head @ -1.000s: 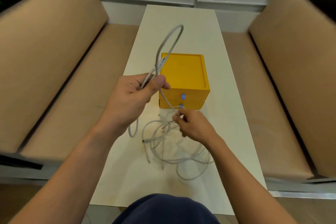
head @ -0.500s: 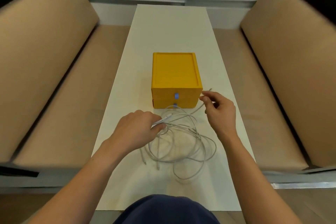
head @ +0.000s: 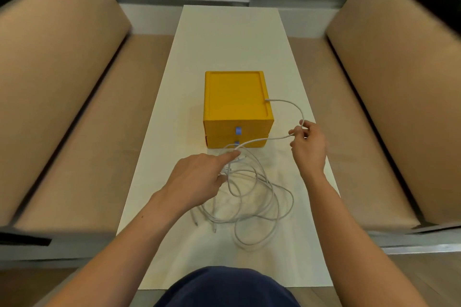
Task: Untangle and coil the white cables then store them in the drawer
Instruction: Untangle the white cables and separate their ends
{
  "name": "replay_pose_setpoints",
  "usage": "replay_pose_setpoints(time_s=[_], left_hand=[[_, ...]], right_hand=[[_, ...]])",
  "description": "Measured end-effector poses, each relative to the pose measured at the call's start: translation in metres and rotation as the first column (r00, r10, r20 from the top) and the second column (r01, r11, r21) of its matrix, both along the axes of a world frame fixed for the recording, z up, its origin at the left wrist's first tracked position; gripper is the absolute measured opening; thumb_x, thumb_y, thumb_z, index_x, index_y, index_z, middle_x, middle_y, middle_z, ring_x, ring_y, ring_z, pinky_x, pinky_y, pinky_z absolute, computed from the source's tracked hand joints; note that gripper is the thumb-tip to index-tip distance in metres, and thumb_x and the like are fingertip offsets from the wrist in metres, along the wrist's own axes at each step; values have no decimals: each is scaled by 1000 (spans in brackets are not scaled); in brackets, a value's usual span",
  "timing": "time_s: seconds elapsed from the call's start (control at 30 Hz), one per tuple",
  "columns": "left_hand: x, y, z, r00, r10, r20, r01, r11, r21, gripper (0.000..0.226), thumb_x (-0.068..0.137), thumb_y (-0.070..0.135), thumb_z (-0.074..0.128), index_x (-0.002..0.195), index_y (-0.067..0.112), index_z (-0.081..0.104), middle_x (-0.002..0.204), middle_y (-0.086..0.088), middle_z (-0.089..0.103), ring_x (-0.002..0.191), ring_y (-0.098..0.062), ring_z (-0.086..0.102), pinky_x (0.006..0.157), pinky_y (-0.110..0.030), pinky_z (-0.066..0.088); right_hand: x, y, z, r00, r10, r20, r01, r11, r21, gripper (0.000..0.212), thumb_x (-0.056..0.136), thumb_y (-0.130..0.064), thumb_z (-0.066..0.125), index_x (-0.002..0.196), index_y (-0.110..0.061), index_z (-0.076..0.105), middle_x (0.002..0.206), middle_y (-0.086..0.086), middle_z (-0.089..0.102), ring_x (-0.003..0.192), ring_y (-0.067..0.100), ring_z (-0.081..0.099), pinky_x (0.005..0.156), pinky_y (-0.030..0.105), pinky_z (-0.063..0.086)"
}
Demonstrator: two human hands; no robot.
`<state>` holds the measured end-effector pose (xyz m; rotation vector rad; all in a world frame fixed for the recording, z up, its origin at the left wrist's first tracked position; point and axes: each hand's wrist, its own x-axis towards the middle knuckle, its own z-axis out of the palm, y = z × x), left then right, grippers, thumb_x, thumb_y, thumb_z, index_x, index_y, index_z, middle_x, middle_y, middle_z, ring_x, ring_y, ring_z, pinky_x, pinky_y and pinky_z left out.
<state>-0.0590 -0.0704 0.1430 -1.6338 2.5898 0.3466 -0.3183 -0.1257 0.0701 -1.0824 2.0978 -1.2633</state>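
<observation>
1. One left hand [head: 197, 179] was seen over the tangle. Its index finger [head: 228, 156] was stretched onto a strand and the rest were curled under. Whether anything was gripped could not be told.
2. One tangle of white cables [head: 259, 197] was laid on the table [head: 229, 40], in front of one yellow two-drawer box [head: 235, 97]. At least three plug ends were counted.
3. One right hand [head: 309, 147] was raised just right of the box, with a strand pinched between its fingertips.

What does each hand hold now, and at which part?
Right hand pinches a white cable near its plug end. Left hand is over the tangle; grip cannot be told.
</observation>
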Motion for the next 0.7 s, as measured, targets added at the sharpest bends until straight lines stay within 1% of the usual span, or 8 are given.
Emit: replay_pose_setpoints(time_s=[0.1, 0.2, 0.3, 0.4, 0.5, 0.57, 0.6, 0.7], left_hand=[[6, 1, -2, 993, -26, -115, 27, 1000, 6, 64, 105, 42, 50, 160, 44, 18, 113, 6, 63, 108, -20, 58, 69, -34, 40], [13, 1, -6, 958, 26, -286, -37, 999, -31, 38, 108, 42, 42, 142, 30, 54, 114, 9, 59, 108, -16, 58, 78, -35, 48], [17, 3, -9, 888, 43, -459, -99, 990, -99, 33, 109, 37, 39, 118, 19, 65, 103, 5, 60, 92, -18, 60, 76, -41, 50], [16, 6, -6, 816, 59, -575, -130, 988, -83, 30, 109, 36, 38, 112, 18, 61, 90, 9, 60, 79, -8, 56, 71, -31, 47], [11, 10, 1, 717, 119, -687, -142, 990, 23, 20, 110, 26, 38, 116, 19, 56, 80, 8, 59, 68, -5, 53, 60, -18, 38], [10, 10, 4, 653, 168, -738, -145, 985, 96, 15, 111, 18, 39, 115, 22, 52, 82, 7, 62, 66, -3, 52, 61, -14, 38], [10, 10, 5, 611, 192, -768, -146, 981, 130, 15, 111, 17, 40, 113, 25, 51, 83, 8, 64, 68, -3, 53, 64, -14, 38], [12, 8, 11, 429, 273, -861, -110, 962, 250, 13, 108, 20, 44, 106, 31, 51, 77, 9, 59, 70, -5, 50, 69, -26, 40]], right_hand=[[-12, -14, -12, 999, -40, 0, 40, 995, 93, 35, 105, -24, 41, 132, -15, 61, 99, 0, 74, 98, 22, 69, 83, 40, 58], [-26, -26, -36, 998, -35, -50, 45, 975, 218, 31, 97, -32, 35, 111, -23, 61, 100, 1, 69, 98, 35, 71, 79, 43, 58], [-26, -23, -41, 989, 15, -150, 35, 945, 326, 35, 104, -22, 39, 128, -13, 61, 118, 14, 68, 106, 38, 66, 89, 44, 54], [-25, -16, -45, 974, 90, -208, 11, 899, 439, 27, 106, -17, 44, 122, 0, 56, 124, 22, 63, 111, 41, 59, 85, 41, 46], [-22, -12, -44, 962, 176, -210, -35, 839, 544, 59, 106, -21, 51, 153, 4, 26, 154, 22, 37, 127, 45, 52, 98, 46, 44], [-15, -6, -34, 943, 235, -235, -75, 839, 538, 76, 105, -22, 53, 161, 0, 6, 162, 18, 20, 125, 45, 54, 96, 46, 46], [-9, -3, -28, 925, 279, -258, -114, 852, 511, 75, 105, -23, 54, 162, -3, 9, 162, 17, 21, 124, 44, 55, 96, 46, 46], [20, 9, 1, 877, 406, -257, -334, 900, 282, 56, 103, -28, 58, 154, -10, 41, 152, 11, 44, 114, 25, 62, 101, 39, 46]])
